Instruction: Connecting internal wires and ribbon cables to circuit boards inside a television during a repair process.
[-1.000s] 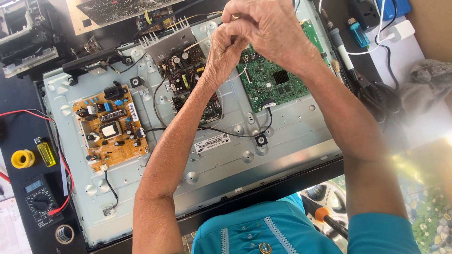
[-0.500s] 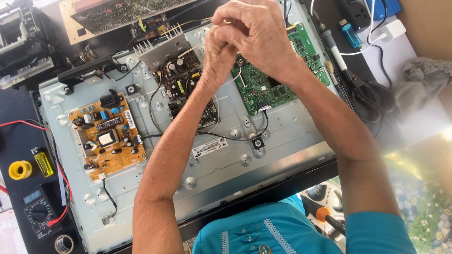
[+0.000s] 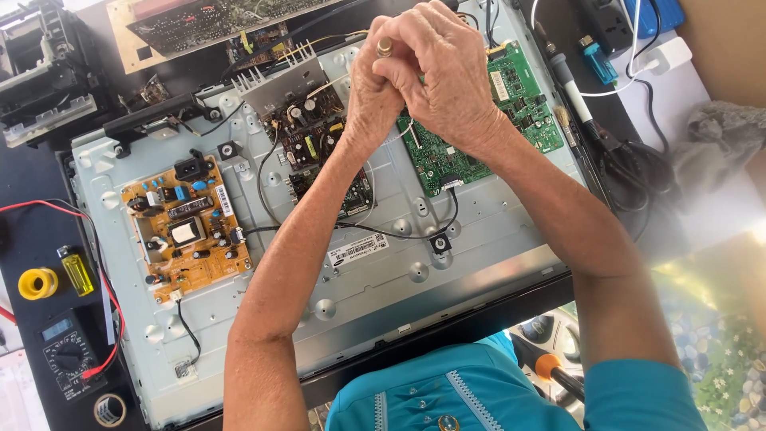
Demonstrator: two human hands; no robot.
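Observation:
Both my hands are raised together over the open back of a flat television panel [image 3: 479, 239]. My left hand [image 3: 371, 100] and my right hand [image 3: 447, 72] are closed around one small brass-coloured part [image 3: 384, 46], whose tip sticks out between the fingers. Below them lie a green circuit board [image 3: 527, 104] on the right, a dark board with a finned heat sink [image 3: 307, 136] in the middle, and a tan power board [image 3: 187, 227] on the left. Black wires run between the boards.
A multimeter [image 3: 68, 359] with red leads, a yellow lighter [image 3: 77, 270], a yellow tape roll [image 3: 37, 283] and another tape roll [image 3: 109, 409] sit at the left. A soldering iron [image 3: 562, 84], scissors [image 3: 630, 168], a power strip [image 3: 610, 20] and a grey cloth [image 3: 718, 144] lie right. An orange-handled tool [image 3: 554, 371] is near my lap.
The view has shifted slightly; my hands stay clasped on the small part and have moved a little lower in the frame, fingers working around it.

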